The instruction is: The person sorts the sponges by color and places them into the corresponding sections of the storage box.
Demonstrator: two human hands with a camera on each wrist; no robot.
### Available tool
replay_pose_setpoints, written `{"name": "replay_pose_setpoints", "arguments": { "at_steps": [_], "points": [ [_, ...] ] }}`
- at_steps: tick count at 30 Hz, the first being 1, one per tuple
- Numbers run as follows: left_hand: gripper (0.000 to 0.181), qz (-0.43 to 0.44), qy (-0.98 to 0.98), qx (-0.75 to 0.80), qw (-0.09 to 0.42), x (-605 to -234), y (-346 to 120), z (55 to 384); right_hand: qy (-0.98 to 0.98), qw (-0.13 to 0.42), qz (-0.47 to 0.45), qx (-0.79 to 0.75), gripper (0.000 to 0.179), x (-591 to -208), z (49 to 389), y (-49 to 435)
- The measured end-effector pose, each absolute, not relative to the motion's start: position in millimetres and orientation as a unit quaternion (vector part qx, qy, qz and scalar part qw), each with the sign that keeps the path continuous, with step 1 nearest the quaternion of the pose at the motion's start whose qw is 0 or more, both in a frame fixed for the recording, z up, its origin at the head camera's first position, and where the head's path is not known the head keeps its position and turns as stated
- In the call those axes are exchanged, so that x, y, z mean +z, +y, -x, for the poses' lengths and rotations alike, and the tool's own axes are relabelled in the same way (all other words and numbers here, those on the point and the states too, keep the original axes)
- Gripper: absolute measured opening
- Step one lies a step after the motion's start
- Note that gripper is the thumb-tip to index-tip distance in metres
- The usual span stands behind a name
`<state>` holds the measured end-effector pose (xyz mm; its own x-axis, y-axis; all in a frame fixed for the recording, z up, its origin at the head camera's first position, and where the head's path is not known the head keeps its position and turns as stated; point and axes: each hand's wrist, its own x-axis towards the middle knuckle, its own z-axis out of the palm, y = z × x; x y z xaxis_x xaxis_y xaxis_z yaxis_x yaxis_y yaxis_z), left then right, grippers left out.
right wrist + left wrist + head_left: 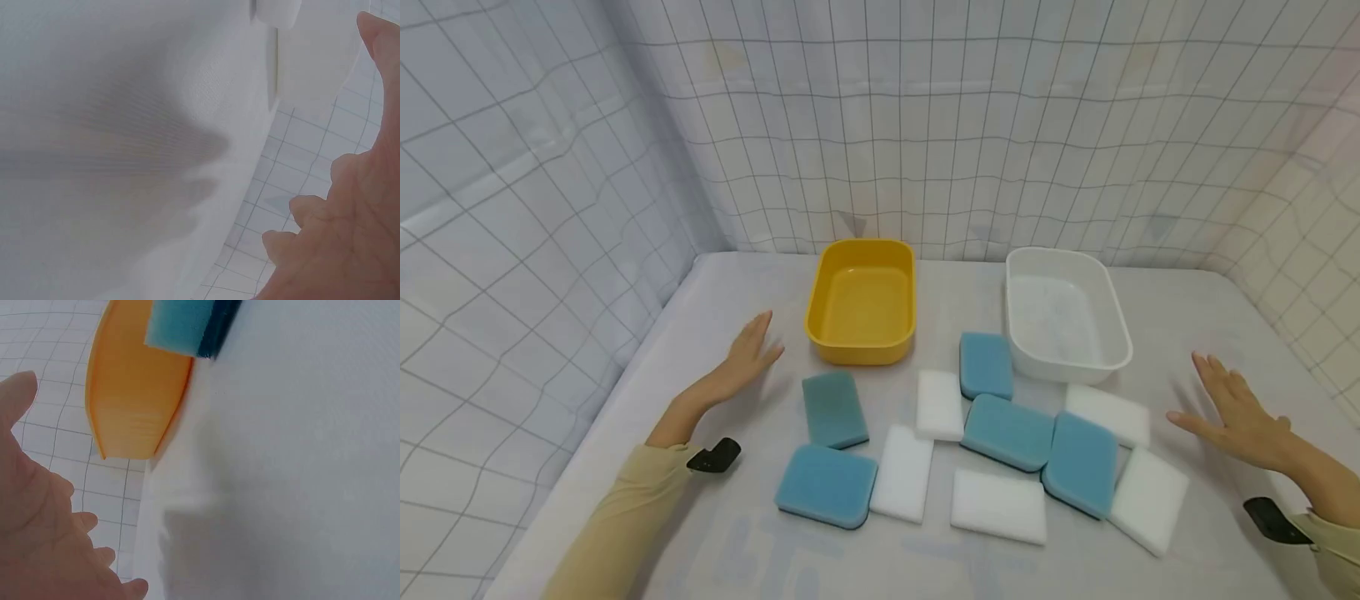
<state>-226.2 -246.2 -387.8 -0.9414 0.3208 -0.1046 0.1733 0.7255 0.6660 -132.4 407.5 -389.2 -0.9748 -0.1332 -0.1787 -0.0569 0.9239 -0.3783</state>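
On the left of the table, my left hand (741, 367) holds nothing, its fingers straight and thumb apart. It is nearest the yellow tub (861, 353) and a blue sponge (834, 410) with a dark backing. The left wrist view shows that hand beside the tub (134, 394) and one blue sponge (181, 325). My right hand (1243, 425) is spread at the far right with nothing in it, right of the white tub (1067, 368) and a white sponge (1107, 414). Several blue and white sponges lie between the hands, such as a blue one (1080, 464) and a white one (998, 506).
White cloth covers the table (737, 550). A checked white curtain (895, 133) rises behind both tubs and along both sides. Dark wrist devices, one on the left (715, 456) and one on the right (1276, 521), stick out below the wrists.
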Motion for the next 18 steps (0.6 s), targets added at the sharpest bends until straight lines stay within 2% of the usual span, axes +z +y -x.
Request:
{"name": "replay_pose_setpoints", "arguments": {
  "at_steps": [7, 18],
  "points": [
    [0.068, -0.121, 0.794, 0.563, 0.195, -381.4, -231.1, 224.6, 0.98, 0.075, 0.053, -0.177, 0.096, -391.2, 132.9, 405.6],
    [0.061, -0.097, 0.677, 0.685, 0.251, -386.2, -204.6, 241.1, 0.976, 0.08, 0.056, -0.194, 0.094, -390.7, 130.4, 403.2]
  ]
}}
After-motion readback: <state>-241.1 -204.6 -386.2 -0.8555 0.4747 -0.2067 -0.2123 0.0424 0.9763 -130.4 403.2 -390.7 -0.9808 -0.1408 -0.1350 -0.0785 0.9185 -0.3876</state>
